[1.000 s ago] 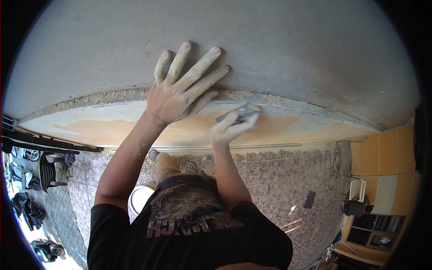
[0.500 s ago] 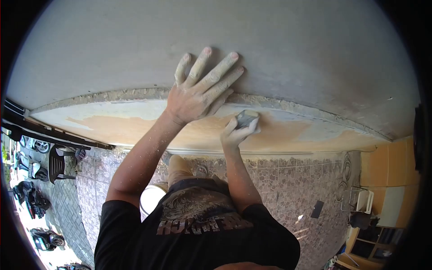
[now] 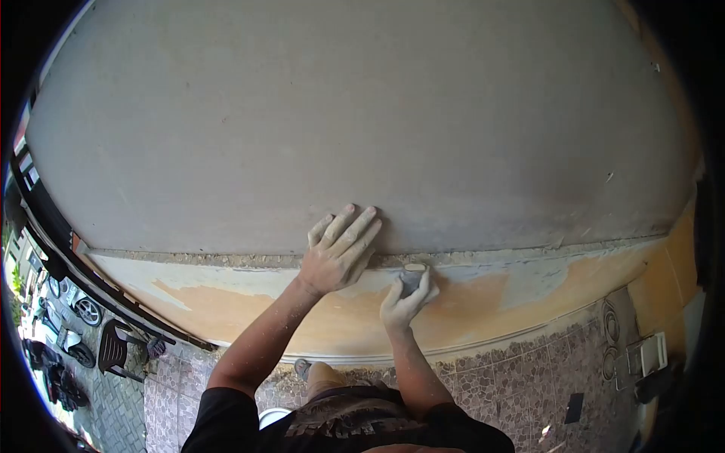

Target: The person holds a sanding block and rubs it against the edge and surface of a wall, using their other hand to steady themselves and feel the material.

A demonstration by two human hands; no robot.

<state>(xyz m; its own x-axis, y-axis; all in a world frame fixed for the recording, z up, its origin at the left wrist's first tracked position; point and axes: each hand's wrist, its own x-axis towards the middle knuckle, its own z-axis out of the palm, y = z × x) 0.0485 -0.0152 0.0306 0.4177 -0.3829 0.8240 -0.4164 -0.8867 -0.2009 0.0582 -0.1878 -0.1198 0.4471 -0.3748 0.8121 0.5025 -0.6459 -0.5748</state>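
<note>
My left hand [image 3: 337, 255] lies flat with fingers spread on a grey plastered surface [image 3: 362, 128], its palm over a rough crumbly seam [image 3: 226, 260]. Just to its right, my right hand [image 3: 404, 302] grips a small grey sanding block [image 3: 412, 278] and presses it against the seam's lower edge. Below the seam runs a band of orange paint with white filler patches [image 3: 491, 298]. Both hands and forearms are dusted with white powder.
Patterned stone tiling [image 3: 491, 385] lies beyond the orange band. My black shirt fills the lower middle, with a white bucket rim [image 3: 273, 415] beside it. A dark plastic chair [image 3: 117, 347] and parked motorbikes [image 3: 53, 362] are at the lower left, and a white rack [image 3: 642, 355] at the right.
The view has tilted, so much more grey surface shows and both hands sit lower in frame. My right hand has turned the block up against the seam, closer to my left hand.
</note>
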